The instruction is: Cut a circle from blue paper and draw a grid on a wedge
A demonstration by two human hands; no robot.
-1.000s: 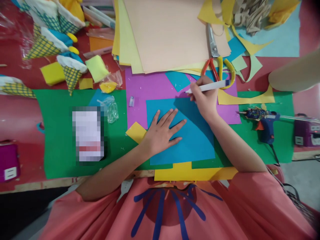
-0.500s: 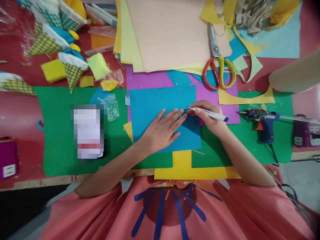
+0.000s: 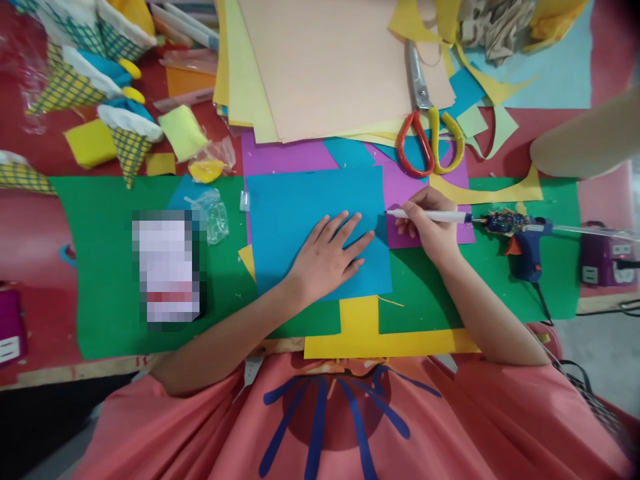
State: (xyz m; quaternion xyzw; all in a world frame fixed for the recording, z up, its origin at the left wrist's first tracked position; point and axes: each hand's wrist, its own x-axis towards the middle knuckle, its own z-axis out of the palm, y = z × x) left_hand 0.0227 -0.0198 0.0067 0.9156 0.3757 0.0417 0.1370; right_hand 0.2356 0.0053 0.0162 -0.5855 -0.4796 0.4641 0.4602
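My left hand [image 3: 327, 257] lies flat with fingers spread on a blue sheet of paper [image 3: 285, 213]. Between the fingers of my right hand [image 3: 433, 223] is a white marker [image 3: 435, 216] with a dark blue end. Its tip points left, at the right edge of the blue sheet. Under the blue sheet are a purple sheet [image 3: 465, 233] and a green sheet [image 3: 110, 333]. A yellow paper piece [image 3: 359, 317] shows below the blue sheet, near my body.
Scissors [image 3: 420, 100] with red and yellow handles lie on stacked pale sheets [image 3: 330, 67]. On the right are a glue gun [image 3: 527, 250] and a beige cylinder [image 3: 585, 137]. A phone [image 3: 167, 267], yellow blocks [image 3: 93, 143] and checkered cones [image 3: 131, 150] are on the left.
My right hand has moved right, away from my left hand, and the marker has turned nearly level. My left hand still rests on the blue sheet. The whole view has shifted slightly.
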